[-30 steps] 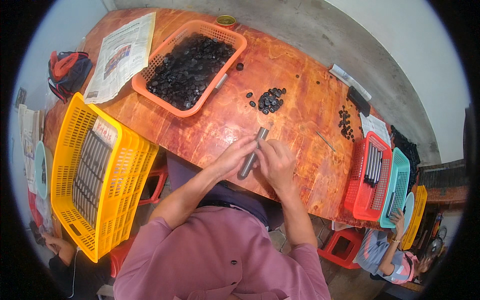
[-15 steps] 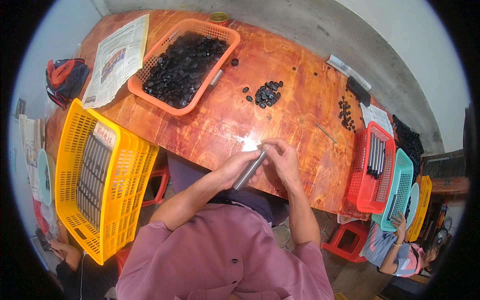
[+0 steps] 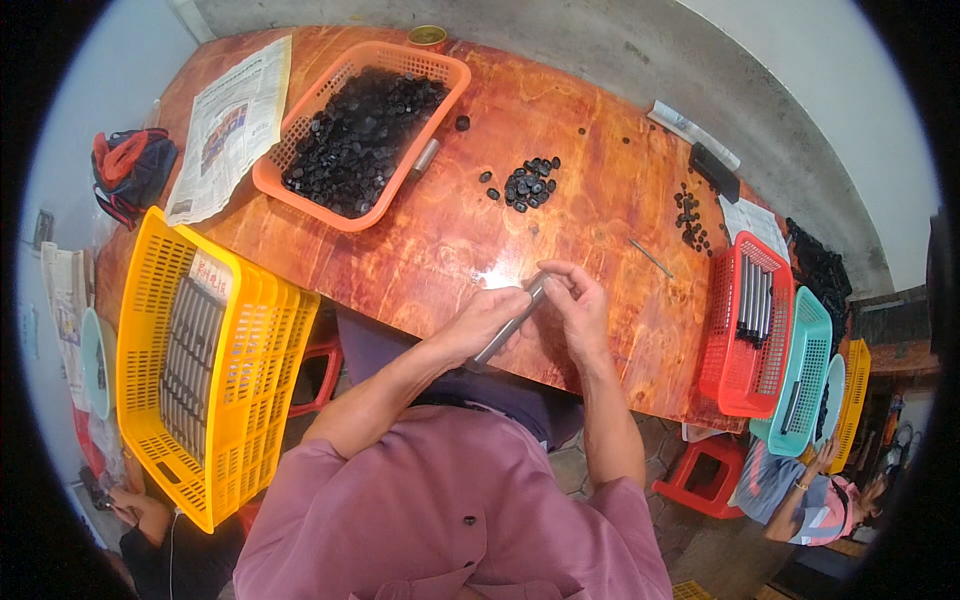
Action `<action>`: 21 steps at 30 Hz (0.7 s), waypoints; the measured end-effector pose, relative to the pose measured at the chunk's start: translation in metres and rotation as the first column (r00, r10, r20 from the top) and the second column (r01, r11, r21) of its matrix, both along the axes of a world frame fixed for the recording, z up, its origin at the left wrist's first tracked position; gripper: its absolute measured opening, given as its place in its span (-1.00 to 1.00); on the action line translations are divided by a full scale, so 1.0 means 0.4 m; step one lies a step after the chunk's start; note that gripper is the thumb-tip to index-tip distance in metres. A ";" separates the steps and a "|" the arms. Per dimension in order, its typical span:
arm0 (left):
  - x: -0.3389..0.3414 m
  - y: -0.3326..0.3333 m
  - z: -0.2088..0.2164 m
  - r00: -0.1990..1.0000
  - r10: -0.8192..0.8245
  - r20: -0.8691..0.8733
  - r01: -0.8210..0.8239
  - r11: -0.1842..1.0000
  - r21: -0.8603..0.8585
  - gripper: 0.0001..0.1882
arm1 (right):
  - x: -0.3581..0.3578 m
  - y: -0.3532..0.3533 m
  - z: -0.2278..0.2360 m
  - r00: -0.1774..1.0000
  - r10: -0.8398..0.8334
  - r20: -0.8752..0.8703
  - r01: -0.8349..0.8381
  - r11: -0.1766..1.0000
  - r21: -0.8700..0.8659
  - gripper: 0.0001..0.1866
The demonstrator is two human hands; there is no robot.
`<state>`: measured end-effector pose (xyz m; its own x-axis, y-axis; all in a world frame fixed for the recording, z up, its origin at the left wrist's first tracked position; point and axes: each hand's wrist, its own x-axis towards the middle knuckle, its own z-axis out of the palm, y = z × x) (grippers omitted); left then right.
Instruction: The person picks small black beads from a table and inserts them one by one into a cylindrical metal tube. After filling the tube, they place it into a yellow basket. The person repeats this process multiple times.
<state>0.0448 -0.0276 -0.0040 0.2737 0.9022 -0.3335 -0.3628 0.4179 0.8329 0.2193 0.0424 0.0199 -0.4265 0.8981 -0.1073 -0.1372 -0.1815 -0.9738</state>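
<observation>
A short dark-grey metal tube (image 3: pixel 507 333) slants between my two hands, just over the near edge of the table. My left hand (image 3: pixel 484 322) is wrapped round its middle, thumb on top. At its upper end, my right hand (image 3: pixel 574 298) pinches the tip with thumb and fingers; whether a small part sits there is hidden by the fingers. Beyond my hands lies a small heap of black oval caps (image 3: pixel 529 184) on the reddish wooden table (image 3: pixel 590 235).
An orange basket (image 3: pixel 372 218) of black caps stands far left, beside a newspaper (image 3: pixel 232 128). Stacked yellow crates (image 3: pixel 235 400) hold tubes at left. On the right are a red basket (image 3: pixel 727 395) of tubes, a green basket (image 3: pixel 807 330), a thin rod (image 3: pixel 651 257) and another person (image 3: pixel 800 495).
The tube and both hands have shifted slightly to the right. My right fingers have come further round the tube's upper end. The view has moved a little.
</observation>
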 end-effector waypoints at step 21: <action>-0.058 0.050 0.023 0.371 0.534 -0.760 0.414 0.637 0.650 -0.68 | 0.032 0.069 -0.004 0.951 0.076 0.300 -0.110 0.989 0.097 -0.73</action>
